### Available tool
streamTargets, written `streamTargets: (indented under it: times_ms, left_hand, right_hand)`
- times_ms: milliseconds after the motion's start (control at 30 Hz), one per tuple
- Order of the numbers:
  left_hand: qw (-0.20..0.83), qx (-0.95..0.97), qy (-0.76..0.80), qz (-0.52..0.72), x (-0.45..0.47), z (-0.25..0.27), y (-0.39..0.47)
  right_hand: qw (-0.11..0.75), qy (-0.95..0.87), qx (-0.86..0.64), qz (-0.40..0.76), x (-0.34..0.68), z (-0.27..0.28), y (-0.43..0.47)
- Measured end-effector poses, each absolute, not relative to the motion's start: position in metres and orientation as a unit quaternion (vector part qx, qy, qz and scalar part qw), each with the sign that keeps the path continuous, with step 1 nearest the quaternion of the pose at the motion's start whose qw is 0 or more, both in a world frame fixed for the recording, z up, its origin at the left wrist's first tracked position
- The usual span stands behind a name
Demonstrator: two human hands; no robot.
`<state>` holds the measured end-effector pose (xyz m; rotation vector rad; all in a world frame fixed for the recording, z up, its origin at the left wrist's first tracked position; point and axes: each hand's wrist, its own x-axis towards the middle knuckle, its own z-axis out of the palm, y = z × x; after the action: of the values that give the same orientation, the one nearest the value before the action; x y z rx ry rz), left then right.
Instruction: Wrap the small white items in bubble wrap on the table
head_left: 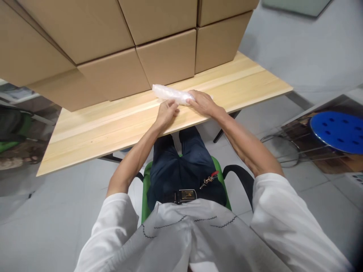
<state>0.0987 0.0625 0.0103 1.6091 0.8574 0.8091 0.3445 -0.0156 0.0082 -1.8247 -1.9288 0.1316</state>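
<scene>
A long, whitish, translucent roll that looks like bubble wrap (pixel 170 93) lies slantwise on the wooden table (pixel 113 124). What is inside it, if anything, cannot be made out. My right hand (pixel 202 102) is closed over the roll's right end, thumb on the near side and fingers across the top. Just in front of the roll's near side is my left hand (pixel 166 114), its fingers bent and pressed together in a pinch, the tips at the wrap's lower edge. Whatever sits between those fingertips is too small to tell.
Stacked brown cardboard boxes (pixel 167 58) line the table's far side, close behind the roll. I sit on a green chair (pixel 146 189) with black armrests. A blue round stool (pixel 338 130) stands at the right, near a coiled cable (pixel 283 151) on the floor.
</scene>
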Motion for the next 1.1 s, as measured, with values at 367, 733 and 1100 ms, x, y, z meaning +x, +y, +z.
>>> streamTargets:
  times_ms: [367, 733, 1100]
  left_hand:
    - [0.657, 0.390, 0.386, 0.516, 0.165, 0.006, 0.076]
    - [0.364, 0.795, 0.235, 0.425, 0.134, -0.022, 0.083]
    - [0.345, 0.875, 0.199, 0.275, 0.110, 0.017, 0.058]
  right_hand:
    - [0.229, -0.720, -0.655, -0.007, 0.306, -0.008, -0.027]
    - [0.301, -0.732, -0.606, 0.080, 0.310, -0.015, -0.017]
    - [0.439, -0.663, -0.543, 0.270, 0.320, 0.011, -0.027]
